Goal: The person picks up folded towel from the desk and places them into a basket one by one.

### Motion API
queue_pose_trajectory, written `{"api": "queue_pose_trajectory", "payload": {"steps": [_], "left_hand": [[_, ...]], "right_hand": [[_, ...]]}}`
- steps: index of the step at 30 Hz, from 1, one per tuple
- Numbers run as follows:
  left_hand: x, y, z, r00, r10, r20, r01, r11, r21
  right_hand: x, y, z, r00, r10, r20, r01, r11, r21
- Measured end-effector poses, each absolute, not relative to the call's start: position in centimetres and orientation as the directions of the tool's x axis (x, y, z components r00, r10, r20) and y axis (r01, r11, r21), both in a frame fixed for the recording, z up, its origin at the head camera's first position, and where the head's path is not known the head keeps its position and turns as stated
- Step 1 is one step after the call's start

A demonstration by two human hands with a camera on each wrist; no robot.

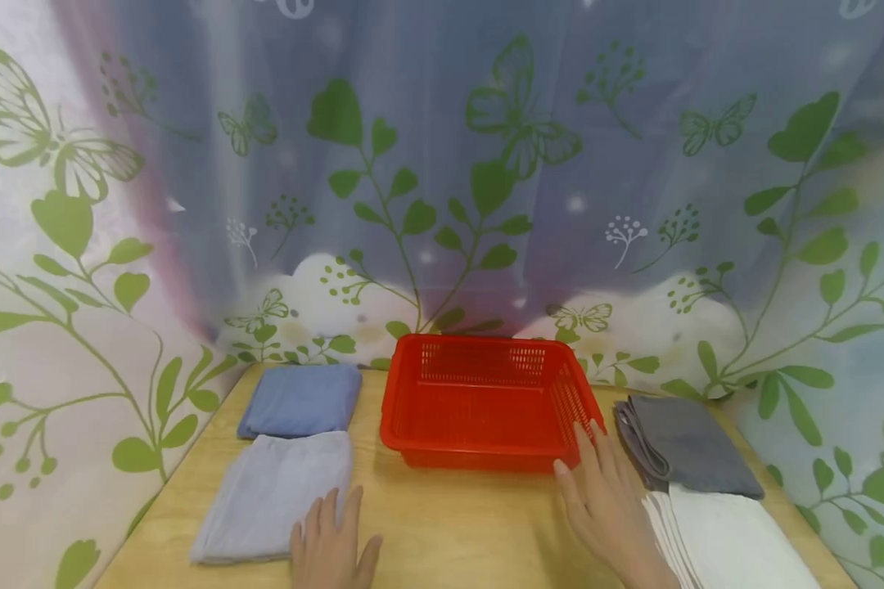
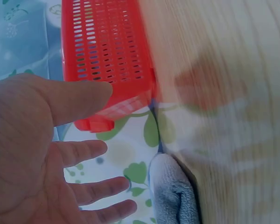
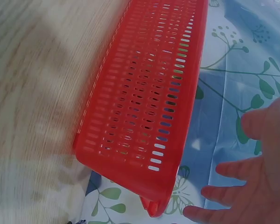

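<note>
A red plastic basket [image 1: 479,460] with slotted walls stands at the back of the wooden table. My right hand [image 1: 613,517] is held with spread fingers near its front right corner; the fingertips overlap the rim in the head view. In the right wrist view, that hand's fingers [image 3: 224,195] stretch beside the basket and grip nothing. My left hand [image 1: 330,546] hovers by the right front corner of a folded light grey-lilac towel [image 1: 287,495]. The left wrist view shows its thumb and fingers [image 2: 100,189] apart, with nothing held between them.
Behind the light towel lies a folded blue towel [image 1: 299,401]. On the right, a folded dark grey towel [image 1: 696,446] lies behind a folded white one [image 1: 744,544]. Patterned curtain fabric [image 1: 442,204] hangs around the back and sides of the table [image 1: 449,532].
</note>
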State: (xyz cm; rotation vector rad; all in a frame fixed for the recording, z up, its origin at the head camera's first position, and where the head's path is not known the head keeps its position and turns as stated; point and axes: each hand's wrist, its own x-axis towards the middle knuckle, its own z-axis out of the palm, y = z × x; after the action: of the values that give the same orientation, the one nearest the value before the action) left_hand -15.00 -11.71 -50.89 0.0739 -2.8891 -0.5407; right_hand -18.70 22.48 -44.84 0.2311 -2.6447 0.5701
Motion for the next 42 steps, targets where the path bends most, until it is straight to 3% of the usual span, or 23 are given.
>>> {"api": "queue_pose_trajectory", "payload": {"steps": [7,15,23,31,42], "left_hand": [[-15.1,-12.1,-51.1,-0.99,-0.097,0.106,-0.052,0.931,0.362],[-15.4,-12.4,-51.0,-0.988,-0.093,0.124,-0.044,0.934,0.354],[-15.5,-12.7,-51.4,-0.99,-0.127,0.063,-0.099,0.939,0.329],[-15.5,-13.3,-52.2,-0.982,-0.133,0.132,-0.081,0.937,0.339],[-15.6,-14.0,-52.3,-0.984,-0.134,0.121,-0.085,0.934,0.347]], "right_hand": [[-19.6,22.5,-45.2,-0.919,-0.067,0.389,-0.224,0.9,-0.374],[-20.7,22.6,-45.7,-0.895,-0.067,0.44,-0.242,0.903,-0.356],[-21.2,23.0,-46.2,-0.907,-0.062,0.417,-0.228,0.904,-0.361],[-21.9,23.1,-46.8,-0.9,-0.071,0.43,-0.228,0.917,-0.327],[-22.9,23.0,-47.0,-0.911,-0.059,0.407,-0.212,0.915,-0.342]]}}
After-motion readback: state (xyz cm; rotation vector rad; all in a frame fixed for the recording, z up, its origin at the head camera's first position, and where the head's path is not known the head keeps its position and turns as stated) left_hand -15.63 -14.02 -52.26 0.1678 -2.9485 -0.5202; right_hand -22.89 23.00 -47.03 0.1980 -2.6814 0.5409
